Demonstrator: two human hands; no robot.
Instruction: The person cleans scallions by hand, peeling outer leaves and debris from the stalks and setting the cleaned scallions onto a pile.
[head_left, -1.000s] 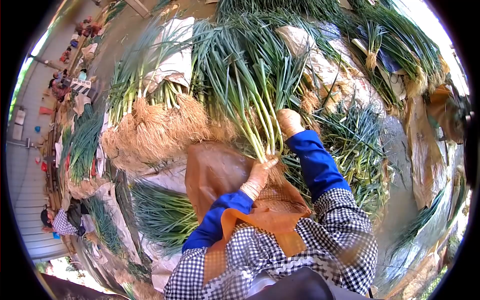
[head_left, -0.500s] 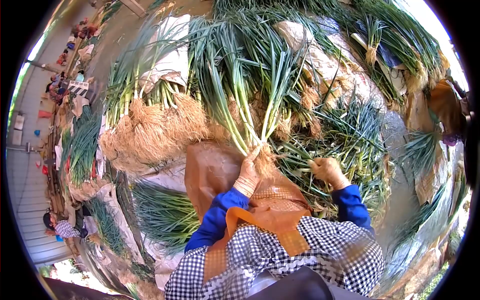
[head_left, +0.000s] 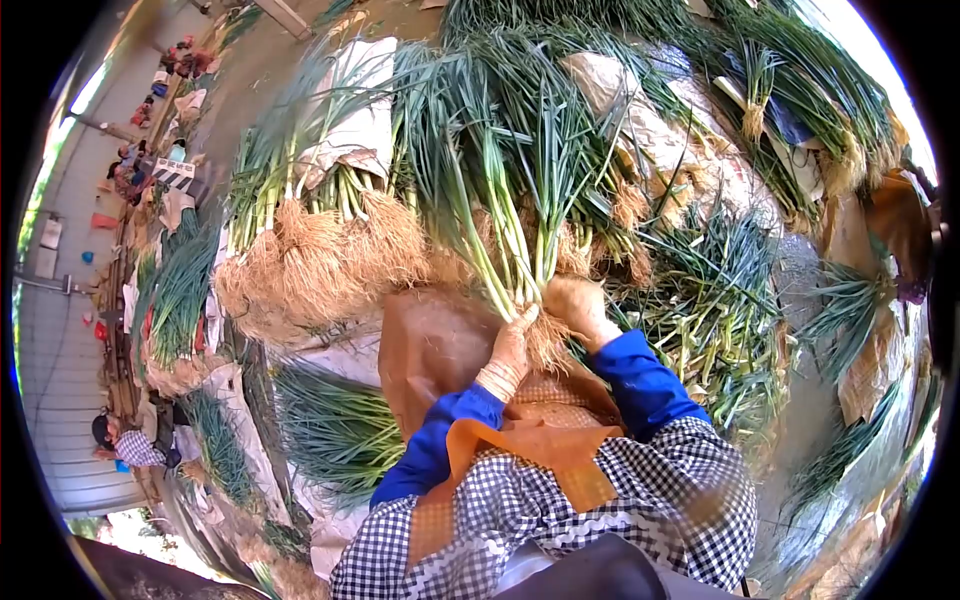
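Observation:
My left hand [head_left: 510, 345] is closed round the lower stems of a small bunch of green onions [head_left: 515, 245], just above its tan roots. The leaves fan out away from me. Beside the bunch's base, on its right, is my right hand [head_left: 578, 303], blurred; its fingers are smeared and I cannot make out whether they grip anything. Below the hands an orange-brown apron [head_left: 430, 340] covers my lap. A pile of loose leaves and trimmings [head_left: 710, 310] lies to the right.
Rooted onion bundles [head_left: 320, 245] lie at the upper left, partly under a pale sack [head_left: 355, 110]. More onions [head_left: 335, 425] are at the lower left. Another sack [head_left: 640, 120] lies upper right. Several people sit at the far left, one in a checked top [head_left: 138, 448].
My right hand went from the bunch out to the leaf pile on the right, then came back beside the roots. My left hand has kept its hold on the bunch.

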